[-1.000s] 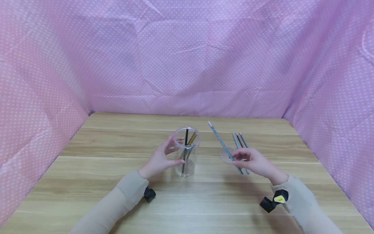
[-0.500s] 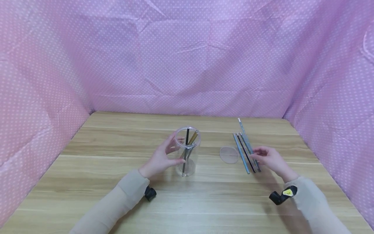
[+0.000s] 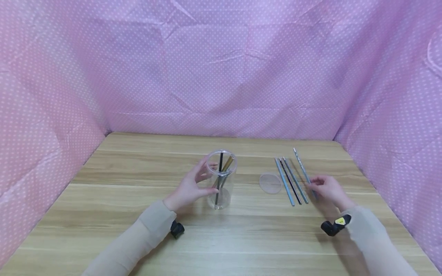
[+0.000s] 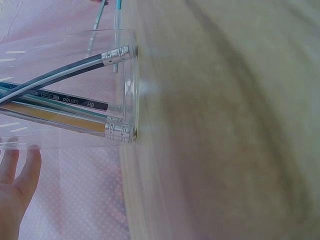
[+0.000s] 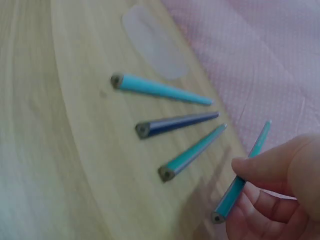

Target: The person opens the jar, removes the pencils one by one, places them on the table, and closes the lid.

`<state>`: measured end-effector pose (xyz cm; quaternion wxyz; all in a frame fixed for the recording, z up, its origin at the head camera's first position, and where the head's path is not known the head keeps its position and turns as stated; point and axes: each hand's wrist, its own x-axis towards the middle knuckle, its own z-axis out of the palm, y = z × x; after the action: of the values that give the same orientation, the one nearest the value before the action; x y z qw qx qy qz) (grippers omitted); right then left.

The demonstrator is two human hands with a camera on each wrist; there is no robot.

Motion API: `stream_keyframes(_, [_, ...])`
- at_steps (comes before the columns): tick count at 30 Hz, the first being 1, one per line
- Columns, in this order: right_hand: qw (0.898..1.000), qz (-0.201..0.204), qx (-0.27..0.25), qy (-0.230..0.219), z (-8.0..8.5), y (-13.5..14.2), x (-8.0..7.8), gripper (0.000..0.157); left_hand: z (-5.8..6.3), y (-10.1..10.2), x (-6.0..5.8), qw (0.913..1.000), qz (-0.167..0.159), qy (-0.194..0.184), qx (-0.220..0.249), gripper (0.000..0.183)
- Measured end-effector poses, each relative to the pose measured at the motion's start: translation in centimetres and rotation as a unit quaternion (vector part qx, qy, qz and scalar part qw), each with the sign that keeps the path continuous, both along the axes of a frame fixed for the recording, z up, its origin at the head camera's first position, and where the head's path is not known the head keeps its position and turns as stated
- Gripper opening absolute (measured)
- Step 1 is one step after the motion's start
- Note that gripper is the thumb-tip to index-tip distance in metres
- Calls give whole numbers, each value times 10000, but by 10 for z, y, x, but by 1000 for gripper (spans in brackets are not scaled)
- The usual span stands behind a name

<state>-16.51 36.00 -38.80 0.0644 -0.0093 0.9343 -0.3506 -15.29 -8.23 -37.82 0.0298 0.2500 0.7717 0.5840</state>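
Note:
My left hand [image 3: 189,188] holds an upright clear jar [image 3: 226,197] between thumb and fingers. Black and gold pencils [image 3: 226,164] lean inside it; in the left wrist view a dark pencil [image 4: 75,101] reads "deli" and "HB", and metal ferrules show at the jar's base. At the right, my right hand [image 3: 328,189] pinches a blue-green pencil [image 3: 301,165] near its close end, tilted along the table. Left of it lie a light-blue pencil [image 5: 160,90], a dark-blue pencil [image 5: 180,123] and a teal pencil [image 5: 195,150], side by side and apart, with unsharpened ends.
A clear round disc [image 3: 270,183], like a lid, lies flat between the jar and the row of pencils. The wooden table [image 3: 221,245] ends at a pink dotted cloth [image 3: 221,76] behind and at both sides.
My right hand has moved right across the row, carrying the blue-green pencil from near the disc to the row's right side, and lowered it. My left hand and the jar stay put.

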Motion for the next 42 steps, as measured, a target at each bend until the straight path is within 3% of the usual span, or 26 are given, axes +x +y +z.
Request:
stream_keyframes(4, [9997, -3, 240, -13, -6, 3, -4, 23, 0, 0, -1, 10000, -18, 94, -3, 102])
stream_keyframes(14, [9978, 23, 652, -90, -6, -1, -9, 21, -1, 0, -2, 10000, -6, 16, 44, 102])
stream_keyframes(25, [9990, 71, 448, -28, -5, -6, -8, 22, 2, 0, -2, 9998, 14, 178, -31, 101])
stream_keyframes(36, [9985, 160, 519, 8, -7, -4, -6, 24, 1, 3, -1, 9997, -25, 250, 70, 103])
stream_keyframes(42, [9966, 193, 804, 34, -6, -3, -9, 27, 1, 3, 0, 9995, -6, 228, 201, 102])
